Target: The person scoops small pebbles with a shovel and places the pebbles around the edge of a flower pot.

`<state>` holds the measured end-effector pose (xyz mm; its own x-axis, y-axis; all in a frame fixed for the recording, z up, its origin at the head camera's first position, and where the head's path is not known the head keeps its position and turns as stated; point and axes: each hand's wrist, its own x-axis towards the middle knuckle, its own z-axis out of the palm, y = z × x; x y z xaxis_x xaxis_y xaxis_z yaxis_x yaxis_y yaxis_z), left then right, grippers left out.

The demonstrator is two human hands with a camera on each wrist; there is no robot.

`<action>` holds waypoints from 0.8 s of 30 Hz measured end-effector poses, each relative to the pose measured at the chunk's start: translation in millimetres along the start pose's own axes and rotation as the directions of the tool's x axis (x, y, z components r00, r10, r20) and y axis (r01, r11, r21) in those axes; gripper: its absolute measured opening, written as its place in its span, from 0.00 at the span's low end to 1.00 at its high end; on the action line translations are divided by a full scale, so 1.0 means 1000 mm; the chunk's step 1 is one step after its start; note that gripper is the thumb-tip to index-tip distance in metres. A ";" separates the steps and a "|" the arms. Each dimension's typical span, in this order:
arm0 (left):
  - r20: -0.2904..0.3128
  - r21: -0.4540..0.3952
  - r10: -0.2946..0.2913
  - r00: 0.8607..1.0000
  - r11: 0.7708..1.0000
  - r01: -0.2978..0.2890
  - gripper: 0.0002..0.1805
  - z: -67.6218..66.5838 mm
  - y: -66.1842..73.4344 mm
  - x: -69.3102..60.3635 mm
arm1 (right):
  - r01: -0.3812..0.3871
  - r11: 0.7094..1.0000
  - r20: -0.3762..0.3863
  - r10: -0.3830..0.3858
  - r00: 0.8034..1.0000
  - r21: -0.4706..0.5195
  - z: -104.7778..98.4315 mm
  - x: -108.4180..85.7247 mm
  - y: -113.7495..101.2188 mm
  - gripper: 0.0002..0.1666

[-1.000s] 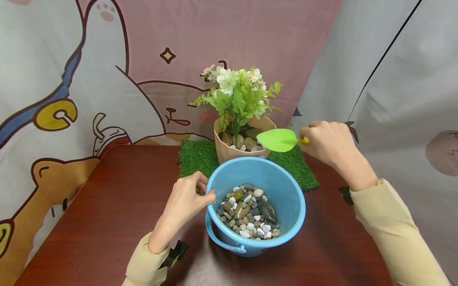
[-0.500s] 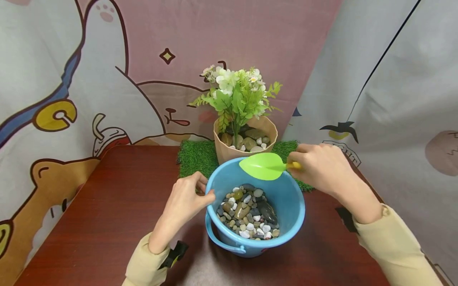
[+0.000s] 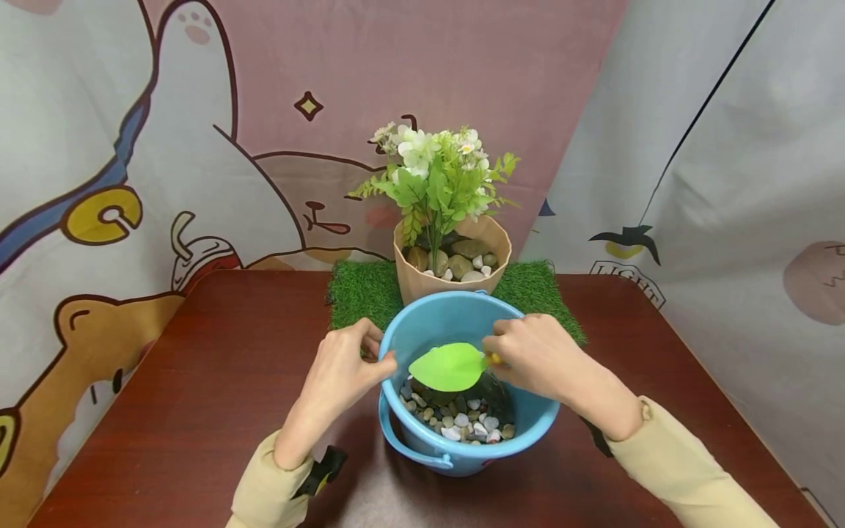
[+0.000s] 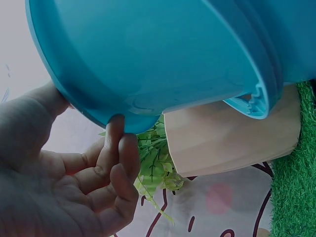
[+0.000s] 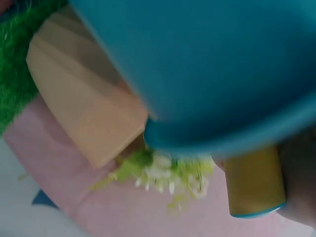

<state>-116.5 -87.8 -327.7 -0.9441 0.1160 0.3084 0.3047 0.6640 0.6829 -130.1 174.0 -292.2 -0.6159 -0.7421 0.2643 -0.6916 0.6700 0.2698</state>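
A blue bucket (image 3: pixel 472 312) stands on the table with mixed pebbles (image 3: pixel 455 425) in its bottom. My left hand (image 3: pixel 343 363) pinches the bucket's left rim between thumb and fingers, as the left wrist view also shows. In my right hand (image 3: pixel 538 356) is a small toy shovel with a green leaf-shaped blade (image 3: pixel 449 367) and a yellow handle (image 5: pixel 254 182). The blade is inside the bucket's mouth, over the pebbles, hiding some of them. Whether it touches the stones cannot be told. Most of the handle is hidden by the fingers in the head view.
Right behind the bucket, a beige flowerpot (image 3: pixel 429 282) holds stones and a plant with white flowers (image 3: pixel 436 165). It stands on a green grass mat (image 3: pixel 366 293). The bucket's handle (image 3: pixel 412 455) hangs at its front left. A printed cloth (image 3: pixel 462 66) hangs behind the brown table (image 3: pixel 251 352).
My right hand has brought the shovel down and left, from beside the flowerpot into the bucket. The left hand and the bucket have stayed in place.
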 end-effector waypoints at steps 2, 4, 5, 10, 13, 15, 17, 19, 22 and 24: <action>0.002 0.000 0.001 1.000 1.000 -0.001 0.06 0.000 0.000 0.000 | 0.025 1.000 -0.001 -0.024 1.000 0.016 0.006 0.001 -0.005 0.11; 0.002 0.001 0.002 1.000 1.000 -0.002 0.06 0.001 0.000 0.000 | 0.046 0.998 -0.002 -0.046 0.999 0.030 0.011 0.002 -0.010 0.12; 0.003 0.001 0.002 1.000 1.000 -0.002 0.05 0.001 0.000 0.000 | 0.054 0.998 -0.001 -0.054 0.999 0.037 0.013 0.002 -0.012 0.12; 0.005 0.001 0.001 1.000 1.000 -0.001 0.06 0.001 -0.001 0.000 | 0.052 0.997 0.010 -0.052 0.999 0.057 0.020 0.001 -0.020 0.14; 0.003 0.002 -0.003 1.000 1.000 0.003 0.06 0.001 -0.001 -0.001 | 0.042 0.997 0.005 -0.043 0.999 0.060 0.024 0.001 -0.022 0.13; 0.004 0.003 -0.007 1.000 1.000 0.007 0.06 0.000 -0.001 -0.001 | 0.053 0.997 -0.014 -0.053 0.999 0.062 0.026 0.001 -0.023 0.11; 0.014 0.002 -0.010 1.000 1.000 0.010 0.07 0.000 -0.001 -0.001 | 0.075 0.994 -0.040 -0.072 0.997 0.076 0.026 0.002 -0.022 0.09; 0.026 0.011 -0.011 1.000 1.000 0.010 0.08 -0.001 -0.002 0.000 | 0.096 0.989 -0.078 -0.087 0.993 0.114 0.023 0.004 -0.018 0.07; 0.051 0.043 0.001 0.999 0.999 -0.003 0.16 -0.003 -0.001 0.003 | 0.083 0.974 -0.152 -0.052 0.987 0.210 0.014 0.006 -0.005 0.06; 0.071 0.064 0.017 0.997 0.998 -0.022 0.25 -0.005 -0.001 0.007 | 0.040 0.958 -0.218 0.024 0.976 0.285 0.008 0.009 0.010 0.05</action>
<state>-123.1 -91.2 -322.3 -0.9453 0.1795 0.2723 0.3164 0.7072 0.6323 -145.9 173.8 -293.9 -0.5352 -0.7043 0.4664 -0.7945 0.6073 0.0052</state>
